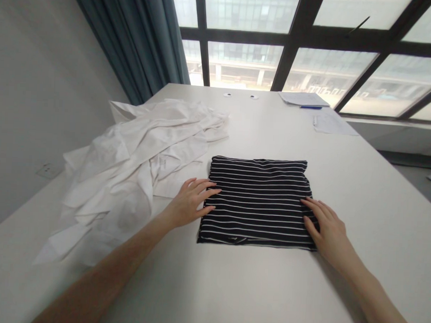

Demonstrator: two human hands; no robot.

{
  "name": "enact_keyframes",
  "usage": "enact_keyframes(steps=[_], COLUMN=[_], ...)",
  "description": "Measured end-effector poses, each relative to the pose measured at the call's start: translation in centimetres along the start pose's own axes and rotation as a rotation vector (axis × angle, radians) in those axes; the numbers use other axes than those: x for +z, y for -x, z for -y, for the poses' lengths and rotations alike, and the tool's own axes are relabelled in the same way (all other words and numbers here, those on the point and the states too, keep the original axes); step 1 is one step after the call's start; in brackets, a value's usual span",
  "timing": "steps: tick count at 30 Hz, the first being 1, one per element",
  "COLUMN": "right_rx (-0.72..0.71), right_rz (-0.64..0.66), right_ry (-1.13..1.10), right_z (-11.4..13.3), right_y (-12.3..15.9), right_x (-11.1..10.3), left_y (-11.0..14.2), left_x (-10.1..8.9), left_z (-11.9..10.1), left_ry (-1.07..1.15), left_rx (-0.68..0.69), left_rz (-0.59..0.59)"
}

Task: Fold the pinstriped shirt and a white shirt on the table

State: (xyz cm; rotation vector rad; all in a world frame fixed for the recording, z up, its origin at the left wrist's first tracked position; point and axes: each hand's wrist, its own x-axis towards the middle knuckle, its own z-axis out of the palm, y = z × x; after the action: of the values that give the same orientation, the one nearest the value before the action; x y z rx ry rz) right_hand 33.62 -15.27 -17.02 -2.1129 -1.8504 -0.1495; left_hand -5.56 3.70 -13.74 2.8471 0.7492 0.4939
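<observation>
A black garment with thin white stripes (pixel 258 205) lies folded into a flat, near-square shape on the white table (pixel 246 290). My left hand (pixel 191 201) rests at its left edge, fingers spread and the tips on the cloth. At the opposite edge, my right hand (pixel 326 227) touches the fabric with its fingers stretched out and the thumb apart. Neither hand grips the cloth. Along the near edge of the folded piece, a layer gapes slightly near the middle.
A heap of crumpled white cloth (pixel 131 154) covers the table's left side, close to my left forearm. Papers (pixel 304 98) and a blue pen (pixel 311 107) lie at the far right. Two small white oval pieces (pixel 254 97) sit near the far edge, before the window.
</observation>
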Motion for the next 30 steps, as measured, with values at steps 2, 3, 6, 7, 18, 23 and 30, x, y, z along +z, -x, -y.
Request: enact_keyframes(steps=[2,3,6,7,18,23,30], right_rx=[0.017,0.022,0.063,0.084,-0.270,-0.367,-0.266], right_rz=[0.025,0.039,0.041,0.023,-0.072,-0.048,0.075], right_ry=[0.027,0.039,0.092,0.119,-0.031,-0.039,0.090], right_z=[-0.1,0.0,0.6,0.9,7.3,10.2,8.9], right_y=[0.0,0.0,0.2,0.3,-5.1,-10.5,-10.7], right_x=[-0.1,-0.2,-0.7,-1.0,-3.7,-1.9,2.6], left_y=[0.0,0.0,0.1,0.0,-4.5,-8.7,-9.1], left_x=[0.0,-0.1,-0.6,-0.9,-2.3,0.6,3.7], left_z=[-0.2,-0.2,-0.6,-0.7,-4.1,-4.6,-2.1], left_ry=[-0.022,-0.031,-0.056,-0.069,-0.107,-0.143,-0.155], left_rx=[-0.022,-0.029,-0.038,-0.043,0.070,0.095,-0.004], left_rz=[-0.014,-0.023,-0.049,-0.055,-0.077,0.007,0.089])
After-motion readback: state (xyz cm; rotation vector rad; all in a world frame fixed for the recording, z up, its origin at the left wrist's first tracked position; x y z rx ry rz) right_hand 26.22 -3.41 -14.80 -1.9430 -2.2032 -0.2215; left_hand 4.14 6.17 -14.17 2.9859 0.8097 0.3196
